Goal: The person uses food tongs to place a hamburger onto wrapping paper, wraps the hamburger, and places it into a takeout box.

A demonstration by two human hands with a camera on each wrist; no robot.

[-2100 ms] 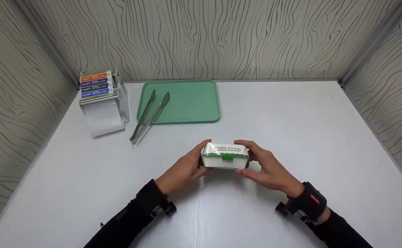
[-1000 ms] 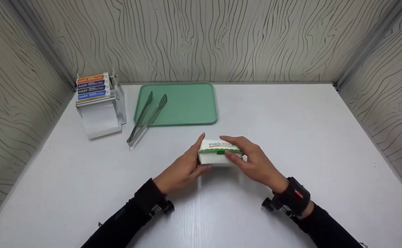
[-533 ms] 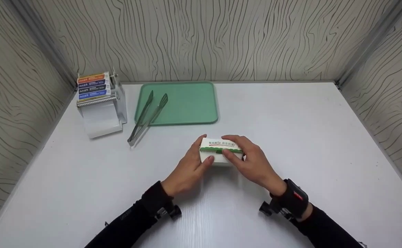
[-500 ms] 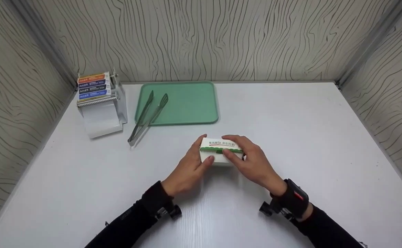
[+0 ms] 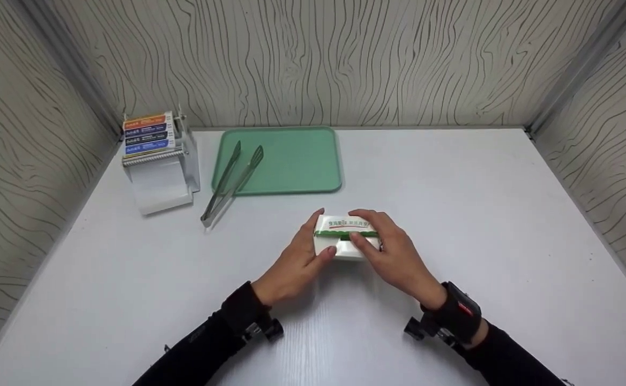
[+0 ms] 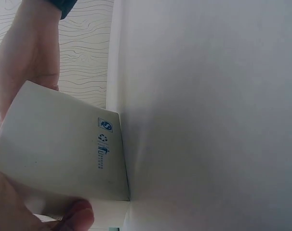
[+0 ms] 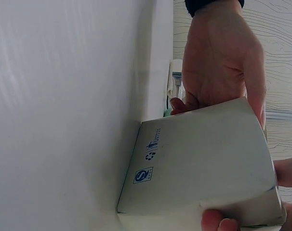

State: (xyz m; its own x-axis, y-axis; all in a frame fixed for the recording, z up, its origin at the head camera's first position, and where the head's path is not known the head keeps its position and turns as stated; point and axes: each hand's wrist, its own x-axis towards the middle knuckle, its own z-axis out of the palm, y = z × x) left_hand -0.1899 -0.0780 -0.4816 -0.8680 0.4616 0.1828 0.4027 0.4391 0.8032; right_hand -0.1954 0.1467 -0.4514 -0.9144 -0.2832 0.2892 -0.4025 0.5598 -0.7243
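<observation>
A small white paper takeout box [image 5: 340,220], its lid down, stands in front of me with a green scalloped lid edge and printed lettering on top. My left hand [image 5: 291,268] grips its left side, thumb on the front wall. On the other side my right hand [image 5: 399,257] grips the right end, thumb pressing beside the green tab [image 5: 344,238] and fingers over the lid's back edge. Both wrist views show a plain white end of the box [image 6: 59,139] with blue printed symbols, its lower edge right at the table. The box's inside is hidden.
Metal tongs [image 5: 232,185] lie spread partly on a green tray [image 5: 302,161] at the back. Left of them stands a label dispenser [image 5: 155,155] with a white sheet hanging down in front. Wood-grain panels [image 5: 313,64] border the white table [image 5: 452,187].
Over two seconds my right thumb has moved from the box's lower corner up to the green tab. My left thumb has risen onto the front wall. The box has barely shifted.
</observation>
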